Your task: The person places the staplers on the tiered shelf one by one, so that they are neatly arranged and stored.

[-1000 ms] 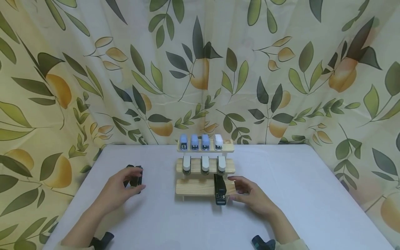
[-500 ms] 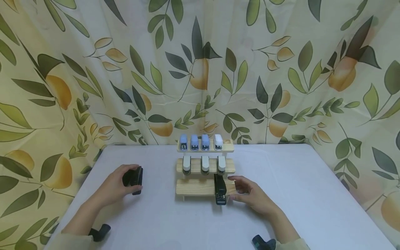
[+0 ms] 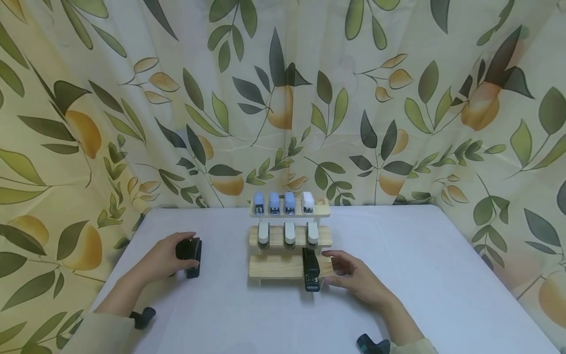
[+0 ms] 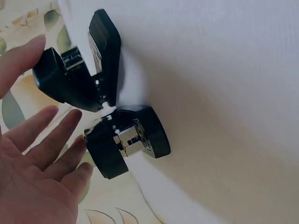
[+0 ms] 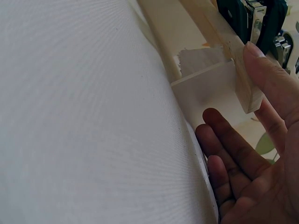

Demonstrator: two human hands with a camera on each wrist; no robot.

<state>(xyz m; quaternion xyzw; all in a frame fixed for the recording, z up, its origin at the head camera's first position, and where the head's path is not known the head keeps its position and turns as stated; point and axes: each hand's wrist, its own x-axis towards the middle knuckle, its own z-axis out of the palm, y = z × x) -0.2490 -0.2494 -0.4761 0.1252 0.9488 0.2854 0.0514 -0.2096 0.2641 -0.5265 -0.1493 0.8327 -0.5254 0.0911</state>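
Observation:
My left hand (image 3: 165, 255) is at two black staplers (image 3: 194, 258) on the left side of the table. In the left wrist view its thumb touches the upper stapler (image 4: 60, 77), and its fairly straight fingers lie beside the lower stapler (image 4: 112, 151). At the centre, my right hand (image 3: 360, 280) holds the right end of the bottom step of a wooden tiered stand (image 3: 274, 268), thumb in front and index finger behind. Just beside that thumb, another black stapler (image 3: 311, 270) stands on the bottom step.
Three white staplers (image 3: 289, 233) line the middle step. On the top step stand three blue staplers (image 3: 274, 202) and one white stapler (image 3: 308, 201). White cloth covers the table (image 3: 230, 314). Behind it hangs a leaf-and-fruit patterned curtain (image 3: 283, 152).
My left hand has drawn slightly left, its fingertips no longer reaching past the black staplers, which have turned or shifted a little. My right hand stays at the stand.

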